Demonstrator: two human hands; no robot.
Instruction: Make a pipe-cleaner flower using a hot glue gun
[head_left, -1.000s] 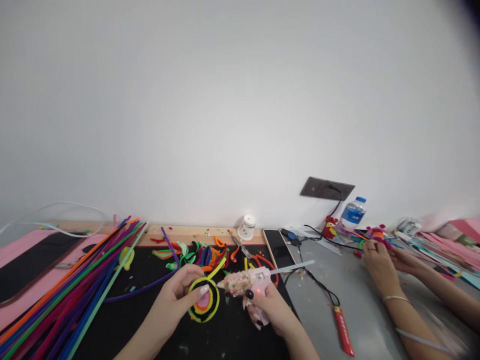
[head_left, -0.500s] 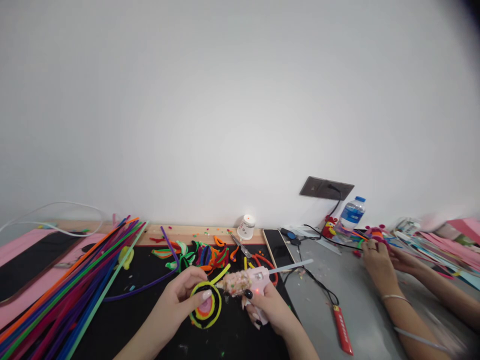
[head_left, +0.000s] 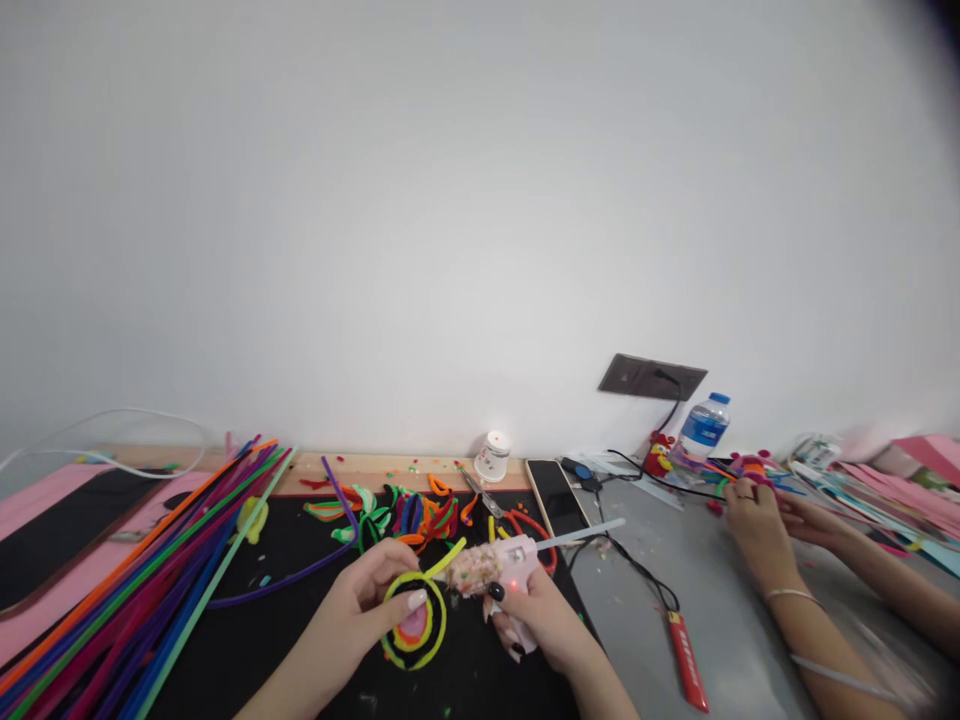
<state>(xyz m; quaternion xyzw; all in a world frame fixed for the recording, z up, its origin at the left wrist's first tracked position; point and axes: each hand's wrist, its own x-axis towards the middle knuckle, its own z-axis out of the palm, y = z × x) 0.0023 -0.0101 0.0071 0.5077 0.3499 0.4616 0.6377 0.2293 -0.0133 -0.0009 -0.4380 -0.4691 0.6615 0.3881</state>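
Between the thumb and fingers of my left hand (head_left: pixel 379 605) is a coiled pipe cleaner disc (head_left: pixel 414 632), pink in the middle with orange, yellow and black rings and a yellow outer ring. The yellow strip's loose end (head_left: pixel 452 556) sticks up to the right. My right hand (head_left: pixel 534 618) is wrapped round the handle of a pale pink hot glue gun (head_left: pixel 510 562), whose front is crusted with bits and whose red light is on. A glue stick (head_left: pixel 581 535) pokes out of its back. The gun's tip is close to the yellow ring; whether they touch I cannot tell.
Long pipe cleaners (head_left: pixel 150 590) lie at the left. Curled coloured pieces (head_left: pixel 420 515), scissors (head_left: pixel 484 492), a paper cup (head_left: pixel 493 456) and a phone (head_left: pixel 556 497) line the back of the black mat. Another person's hands (head_left: pixel 761 525) work at the right, beyond a water bottle (head_left: pixel 703 432).
The disc's yellow outer ring has shifted slightly down and right and stands looser from the inner rings. Its loose end has moved a little right and down. Both hands keep their grips.
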